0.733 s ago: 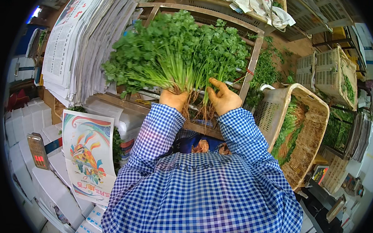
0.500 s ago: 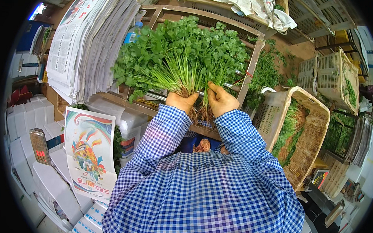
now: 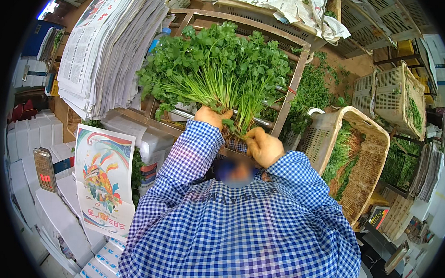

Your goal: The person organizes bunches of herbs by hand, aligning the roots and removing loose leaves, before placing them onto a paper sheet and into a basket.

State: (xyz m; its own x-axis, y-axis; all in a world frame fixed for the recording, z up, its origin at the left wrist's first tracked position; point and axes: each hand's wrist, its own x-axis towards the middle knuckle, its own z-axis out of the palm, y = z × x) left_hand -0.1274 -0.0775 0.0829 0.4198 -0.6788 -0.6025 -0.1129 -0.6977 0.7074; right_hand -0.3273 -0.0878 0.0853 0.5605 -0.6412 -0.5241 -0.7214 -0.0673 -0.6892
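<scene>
A large leafy bunch of green herbs [image 3: 215, 61], with pale stems and brown roots, lies over a metal rack [image 3: 295, 72]. My left hand [image 3: 209, 117] is closed round the stem bases near the rack's front, its fingers partly hidden by stems. My right hand [image 3: 262, 146] is lower and to the right, thumb and forefinger pinched on a small green sprig [image 3: 231, 126] beside the hanging roots.
Stacked newspapers [image 3: 107, 55] stand at left, above a printed sheet [image 3: 104, 182] and white foam boxes [image 3: 63, 218]. A crate [image 3: 369, 192] of rooted greens stands at right, with loose greens [image 3: 318, 77] and more crates [image 3: 397, 96] behind. A blue-capped bottle [image 3: 164, 33] is partly hidden.
My right hand has moved down from the right-hand stems and now pinches a small sprig out from the bunch. My left hand stays at the stem bases.
</scene>
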